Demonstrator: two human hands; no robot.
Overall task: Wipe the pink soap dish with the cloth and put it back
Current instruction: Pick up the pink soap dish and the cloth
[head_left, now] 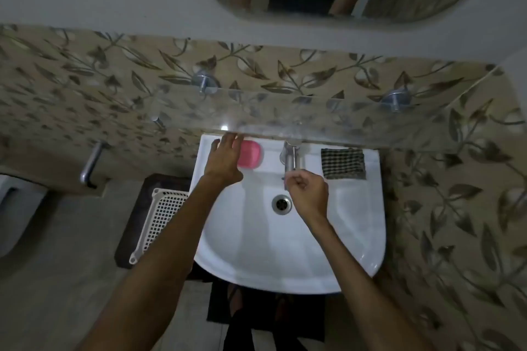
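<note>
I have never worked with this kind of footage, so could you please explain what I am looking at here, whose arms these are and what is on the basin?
There is no machine here: the single picture comes from a wide-angle camera worn on a person's head, looking down at their own two bare arms over a white washbasin. That is why the walls bend at the edges.

On the back rim of the basin, a pink soap dish sits to the left of the metal tap, and a folded black-and-white checked cloth lies to the right of it. The drain is in the middle of the bowl.

The left hand is open, fingers stretched out right beside the soap dish; whether it touches the dish I cannot tell. The right hand is loosely curled below the tap and seems to hold nothing. The cloth is untouched.
</note>
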